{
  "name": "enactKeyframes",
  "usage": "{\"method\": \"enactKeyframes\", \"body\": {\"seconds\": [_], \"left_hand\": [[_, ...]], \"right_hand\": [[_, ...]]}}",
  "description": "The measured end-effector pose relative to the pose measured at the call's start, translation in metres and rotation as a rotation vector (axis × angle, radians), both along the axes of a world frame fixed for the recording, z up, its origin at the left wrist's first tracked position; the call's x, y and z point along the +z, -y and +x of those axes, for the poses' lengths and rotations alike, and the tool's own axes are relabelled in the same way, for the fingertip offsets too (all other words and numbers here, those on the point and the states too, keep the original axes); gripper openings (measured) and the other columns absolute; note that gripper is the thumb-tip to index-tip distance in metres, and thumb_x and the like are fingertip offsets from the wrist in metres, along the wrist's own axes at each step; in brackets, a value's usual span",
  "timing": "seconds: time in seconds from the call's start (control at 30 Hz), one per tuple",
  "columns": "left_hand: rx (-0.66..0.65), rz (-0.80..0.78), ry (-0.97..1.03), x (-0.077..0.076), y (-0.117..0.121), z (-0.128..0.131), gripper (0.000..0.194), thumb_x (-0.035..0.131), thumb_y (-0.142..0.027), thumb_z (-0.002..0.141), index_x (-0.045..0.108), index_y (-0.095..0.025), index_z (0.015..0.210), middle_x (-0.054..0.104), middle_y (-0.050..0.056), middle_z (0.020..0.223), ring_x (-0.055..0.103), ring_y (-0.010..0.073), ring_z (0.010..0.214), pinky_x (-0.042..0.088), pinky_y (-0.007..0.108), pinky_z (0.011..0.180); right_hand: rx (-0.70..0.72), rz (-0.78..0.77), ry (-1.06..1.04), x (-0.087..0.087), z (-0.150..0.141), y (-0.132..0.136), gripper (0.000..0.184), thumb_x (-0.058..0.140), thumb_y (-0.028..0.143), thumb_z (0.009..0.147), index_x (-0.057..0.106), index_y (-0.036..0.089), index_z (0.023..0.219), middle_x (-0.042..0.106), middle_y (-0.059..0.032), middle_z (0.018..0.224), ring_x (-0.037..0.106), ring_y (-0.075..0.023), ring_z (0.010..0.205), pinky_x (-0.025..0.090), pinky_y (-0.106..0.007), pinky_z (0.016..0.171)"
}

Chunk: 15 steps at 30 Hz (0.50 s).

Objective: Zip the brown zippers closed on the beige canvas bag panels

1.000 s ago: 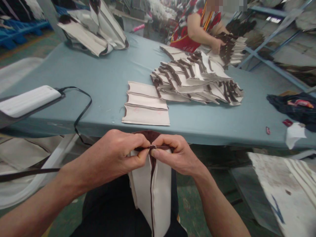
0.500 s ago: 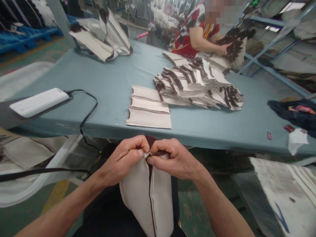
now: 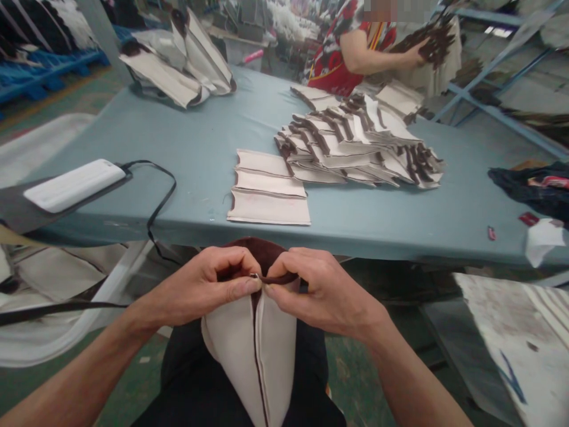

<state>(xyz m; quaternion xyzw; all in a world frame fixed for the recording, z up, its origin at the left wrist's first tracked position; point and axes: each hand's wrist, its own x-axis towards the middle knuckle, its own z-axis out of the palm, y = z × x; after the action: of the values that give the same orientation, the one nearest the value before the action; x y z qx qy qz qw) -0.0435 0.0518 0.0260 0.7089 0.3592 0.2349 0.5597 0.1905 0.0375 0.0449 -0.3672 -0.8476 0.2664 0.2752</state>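
A cream fabric piece (image 3: 235,344) with a dark seam down its middle and a brown inner side hangs above my lap, its top at the table's front edge. My left hand (image 3: 222,281) pinches the top edge just left of the seam. Close beside it, my right hand (image 3: 311,284) grips the brown edging right of the seam. Between the fingertips a small shiny metal bit shows; what it is I cannot tell. The hands nearly touch, and the piece's lower tip runs out of view.
On the blue-covered table (image 3: 186,196) lie three cream panels (image 3: 271,204) and a heap of brown-edged cream pieces (image 3: 351,142). A white power bank (image 3: 75,185) with a black cable sits left. Folded cream pieces (image 3: 164,77) stand behind. Across the table a co-worker (image 3: 351,53) handles brown-edged pieces.
Both hands have shifted slightly left with the fabric piece, and its top spreads wider, showing more brown inside. My left thumb lies flatter. The co-worker's hand has lifted its pieces higher.
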Motion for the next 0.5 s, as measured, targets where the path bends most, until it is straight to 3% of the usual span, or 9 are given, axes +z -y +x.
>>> {"method": "enactKeyframes", "body": {"seconds": [0.27,0.5], "left_hand": [[0.015,0.07,0.0,0.007,0.003,-0.007,0.019,0.067,-0.031,0.096,0.076,-0.015,0.088,0.074,0.003,0.08,0.064,0.0135,0.072,0.051,0.019,0.066],[0.028,0.165,-0.073,0.017,0.009,-0.008,0.02,0.065,-0.028,0.096,0.078,-0.017,0.087,0.073,0.0,0.075,0.062,0.0114,0.066,0.046,0.018,0.061]], "right_hand": [[0.025,0.237,0.015,0.002,0.0,0.006,0.007,0.066,0.018,0.1,0.072,0.018,0.098,0.082,-0.004,0.092,0.073,-0.016,0.08,0.052,-0.026,0.075],[0.087,0.203,-0.061,0.006,0.0,0.005,0.013,0.063,0.017,0.103,0.072,0.019,0.093,0.083,-0.0034,0.09,0.073,-0.0146,0.078,0.054,-0.026,0.077]]}}
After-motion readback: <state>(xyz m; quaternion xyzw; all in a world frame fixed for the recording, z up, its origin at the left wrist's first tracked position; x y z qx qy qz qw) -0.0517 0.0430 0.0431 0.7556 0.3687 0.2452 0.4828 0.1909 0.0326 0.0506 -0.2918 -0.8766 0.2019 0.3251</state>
